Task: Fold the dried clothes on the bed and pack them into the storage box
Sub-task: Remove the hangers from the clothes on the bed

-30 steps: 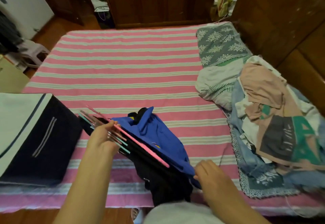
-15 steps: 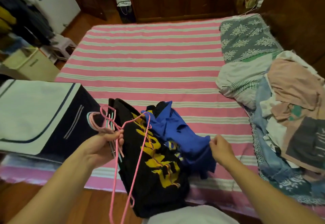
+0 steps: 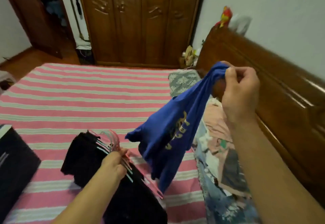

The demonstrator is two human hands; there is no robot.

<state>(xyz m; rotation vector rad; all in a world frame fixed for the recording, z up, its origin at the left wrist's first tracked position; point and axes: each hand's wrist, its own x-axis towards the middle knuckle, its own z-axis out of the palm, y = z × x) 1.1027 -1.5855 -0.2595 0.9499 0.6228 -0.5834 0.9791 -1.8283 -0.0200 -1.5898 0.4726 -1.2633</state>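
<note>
My right hand [image 3: 240, 90] pinches the top edge of a blue shirt [image 3: 168, 132] with yellow print and holds it up above the bed. It hangs free, lifted off the hangers. My left hand [image 3: 114, 164] grips a bunch of pink and teal hangers [image 3: 112, 144] low over the bed's near edge. Black clothes [image 3: 88, 155] still hang from them and lie on the pink striped sheet [image 3: 79, 100]. The dark storage box [image 3: 12, 167] stands on the bed at the far left, only partly in view.
A heap of mixed clothes [image 3: 223, 153] lies along the bed's right side beside the wooden headboard [image 3: 274, 90]. A grey patterned pillow [image 3: 182, 81] sits at the far right corner. A brown wardrobe [image 3: 140, 19] stands beyond the bed.
My right hand has pulled the blue shirt off the hangers and raised it up to the right. My left hand still holds the hangers with the black clothes.
</note>
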